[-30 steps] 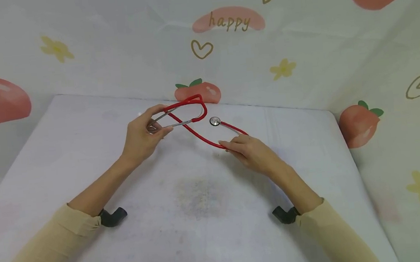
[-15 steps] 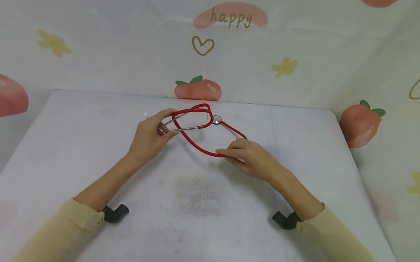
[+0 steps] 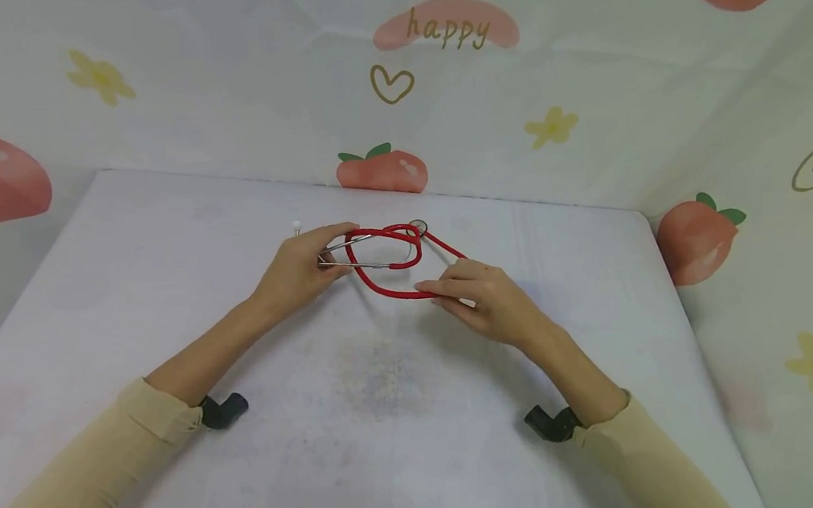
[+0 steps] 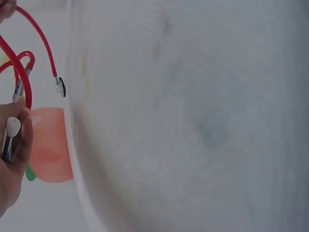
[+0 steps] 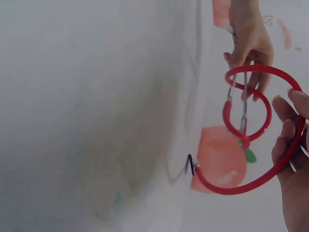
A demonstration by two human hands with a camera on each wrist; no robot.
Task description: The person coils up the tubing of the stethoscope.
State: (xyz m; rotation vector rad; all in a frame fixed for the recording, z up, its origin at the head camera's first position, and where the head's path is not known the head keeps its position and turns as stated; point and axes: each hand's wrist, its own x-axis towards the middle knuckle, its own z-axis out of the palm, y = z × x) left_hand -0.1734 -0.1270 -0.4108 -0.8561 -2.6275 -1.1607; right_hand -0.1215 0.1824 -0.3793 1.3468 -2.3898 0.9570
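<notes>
A red stethoscope (image 3: 390,293) is held between both hands above the white table. My left hand (image 3: 295,270) grips it by the metal ear tubes (image 3: 364,264) and a bend of the red tubing. One white ear tip (image 4: 13,126) sticks out behind that hand. My right hand (image 3: 490,299) pinches the tubing lower down, and the tube (image 5: 289,150) runs across its fingers in the right wrist view. From there the tubing leads to the round chest piece (image 3: 416,228), partly covered by the red loop in the head view. The other ear tip is hidden.
The table (image 3: 396,465) has a greyish stained patch in front of the hands. A printed cloth (image 3: 253,74) with fruit, flowers and hearts hangs behind the table and along its right side. A black wrist mount (image 3: 224,412) projects from the left sleeve, another (image 3: 552,423) from the right.
My left hand has moved right and slightly down, bringing the ear tubes and folded tubing closer to my right hand. The red loop now overlaps the chest piece. My right hand has barely shifted.
</notes>
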